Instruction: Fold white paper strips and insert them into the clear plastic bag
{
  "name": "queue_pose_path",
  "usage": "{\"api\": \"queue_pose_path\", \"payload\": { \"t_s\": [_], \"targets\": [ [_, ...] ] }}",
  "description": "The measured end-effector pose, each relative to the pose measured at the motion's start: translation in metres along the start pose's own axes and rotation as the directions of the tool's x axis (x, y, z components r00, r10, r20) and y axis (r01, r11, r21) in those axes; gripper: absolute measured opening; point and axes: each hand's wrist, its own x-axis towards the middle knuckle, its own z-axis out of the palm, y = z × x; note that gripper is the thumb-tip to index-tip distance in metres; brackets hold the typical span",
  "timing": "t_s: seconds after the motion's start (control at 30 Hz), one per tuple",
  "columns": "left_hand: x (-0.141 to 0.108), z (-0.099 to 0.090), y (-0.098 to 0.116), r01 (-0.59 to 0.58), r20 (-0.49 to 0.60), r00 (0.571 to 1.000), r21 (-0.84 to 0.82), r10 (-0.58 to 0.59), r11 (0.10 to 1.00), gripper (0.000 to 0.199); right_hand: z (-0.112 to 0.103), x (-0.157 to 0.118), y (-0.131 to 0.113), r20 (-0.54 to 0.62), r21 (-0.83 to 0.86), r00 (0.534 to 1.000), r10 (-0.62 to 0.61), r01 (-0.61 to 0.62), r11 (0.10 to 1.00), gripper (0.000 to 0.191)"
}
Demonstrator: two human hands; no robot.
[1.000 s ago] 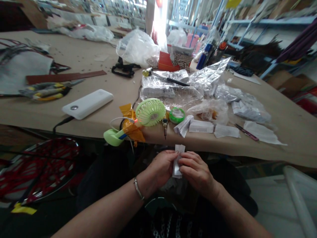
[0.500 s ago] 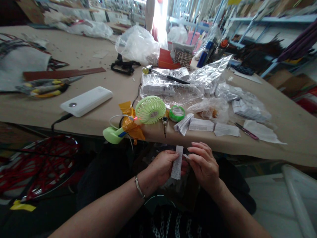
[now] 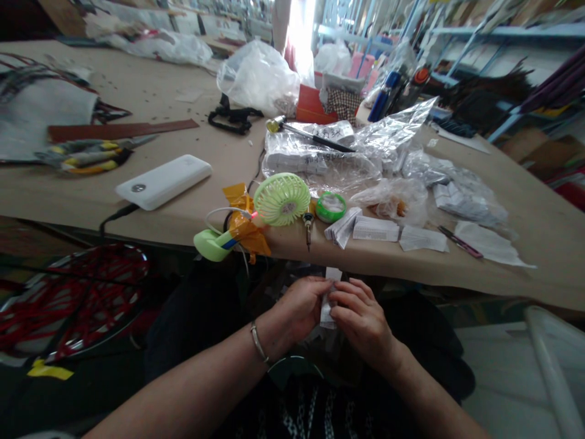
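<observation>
The left hand (image 3: 297,308) pinches a small set of printed paper strips (image 3: 328,314) between thumb and fingers, just off the near edge of the table (image 3: 292,251), and the right hand (image 3: 363,317) has its fingertips against the same strips, so each grip is closed on paper; how many strips lie between them, I cannot tell. Handling looks partway along: these strips are out of any wrapping and in the hands, yet not laid down. From the hands, a fanned stack (image 3: 342,228) lies at twelve o'clock, a squared stack (image 3: 375,229) at one and a looser group (image 3: 423,239) at two, all out on the table near its edge. Whether those groups are finished or untouched does not show. More paper sits inside a clear plastic bag (image 3: 473,201) farther out at two o'clock, and wrapped bundles (image 3: 297,160) lie near twelve, beyond the green fan (image 3: 282,199) at eleven; judging by these, much of the paper is unhandled, though no count can be made.
</observation>
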Motion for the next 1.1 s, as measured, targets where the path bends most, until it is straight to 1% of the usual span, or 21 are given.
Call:
{"api": "queue_pose_path", "payload": {
  "t_s": [0.1,0.2,0.3,0.4,0.47,0.5,0.53,0.57,0.6,0.63,0.67,0.7,0.73,0.77,0.8,0.83,0.87,0.93,1.03,1.1],
  "targets": [
    [0.001,-0.003,-0.001,0.012,0.023,1.0,-0.017,-0.012,1.0,0.005,0.0,0.0,0.001,0.016,0.009,1.0,-0.013,0.013,1.0,0.014],
    [0.0,-0.003,-0.001,0.003,0.003,1.0,-0.051,-0.003,0.999,0.007,0.0,0.001,0.002,0.022,0.008,0.999,-0.024,0.024,1.0,0.013],
    [-0.002,-0.002,-0.002,0.005,0.008,1.0,-0.077,-0.004,0.997,0.01,0.0,0.002,0.001,0.038,0.009,0.999,-0.02,0.019,1.0,0.013],
    [-0.002,-0.002,-0.002,0.004,0.005,1.0,-0.061,-0.004,0.998,0.007,-0.001,0.002,-0.001,0.031,0.036,0.999,-0.009,0.008,0.999,0.017],
    [-0.003,-0.002,-0.002,0.004,-0.003,1.0,-0.041,-0.004,0.999,0.006,-0.003,0.002,-0.002,0.005,0.11,1.0,0.026,-0.026,0.994,0.021],
    [-0.004,-0.002,-0.001,0.017,-0.001,1.0,-0.023,-0.017,1.0,0.008,-0.004,0.002,-0.002,-0.023,0.166,0.997,0.074,-0.069,0.984,0.023],
    [-0.005,-0.002,0.0,0.034,0.002,0.999,0.001,-0.034,0.999,0.01,-0.005,0.001,-0.001,-0.06,0.233,0.986,0.155,-0.137,0.963,0.024],
    [-0.008,-0.002,0.002,0.055,0.008,0.998,0.029,-0.055,0.998,0.012,-0.006,0.001,0.001,-0.09,0.312,0.959,0.27,-0.231,0.922,0.024],
    [-0.01,-0.001,0.003,0.078,0.019,0.997,0.056,-0.079,0.995,0.015,-0.006,0.002,0.003,-0.092,0.405,0.909,0.406,-0.338,0.849,0.024],
    [-0.013,0.0,0.005,0.099,0.038,0.994,0.08,-0.103,0.992,0.016,-0.006,0.003,0.006,-0.043,0.509,0.844,0.534,-0.441,0.739,0.024],
    [-0.016,0.0,0.006,0.114,0.057,0.991,0.096,-0.12,0.989,0.017,-0.005,0.004,0.01,0.056,0.61,0.777,0.628,-0.524,0.594,0.026],
    [-0.018,0.001,0.006,0.121,0.074,0.989,0.108,-0.129,0.987,0.016,-0.003,0.006,0.013,0.193,0.691,0.718,0.669,-0.583,0.428,0.029],
    [-0.02,0.002,0.007,0.127,0.088,0.987,0.117,-0.137,0.985,0.015,-0.002,0.007,0.016,0.337,0.742,0.678,0.653,-0.618,0.259,0.033],
    [-0.022,0.003,0.006,0.131,0.097,0.985,0.125,-0.143,0.983,0.014,0.0,0.008,0.019,0.46,0.764,0.656,0.598,-0.636,0.109,0.036],
    [-0.023,0.003,0.006,0.135,0.098,0.984,0.134,-0.149,0.982,0.014,0.002,0.01,0.021,0.548,0.767,0.646,0.531,-0.642,-0.011,0.037],
    [-0.024,0.003,0.005,0.139,0.096,0.983,0.142,-0.154,0.98,0.014,0.004,0.011,0.023,0.602,0.762,0.642,0.475,-0.64,-0.101,0.036],
    [-0.025,0.003,0.004,0.143,0.095,0.983,0.153,-0.159,0.978,0.014,0.005,0.011,0.023,0.631,0.757,0.642,0.435,-0.633,-0.165,0.034],
    [-0.025,0.002,0.002,0.15,0.103,0.98,0.179,-0.17,0.972,0.016,0.006,0.013,0.023,0.646,0.759,0.652,0.398,-0.606,-0.239,0.03],
    [-0.024,0.0,-0.001,0.165,0.111,0.975,0.212,-0.191,0.963,0.018,0.008,0.014,0.021,0.625,0.78,0.674,0.394,-0.563,-0.273,0.021],
    [-0.024,-0.001,-0.003,0.175,0.099,0.975,0.217,-0.2,0.96,0.017,0.008,0.013,0.021,0.624,0.781,0.683,0.38,-0.567,-0.263,0.019]
  ]
}}
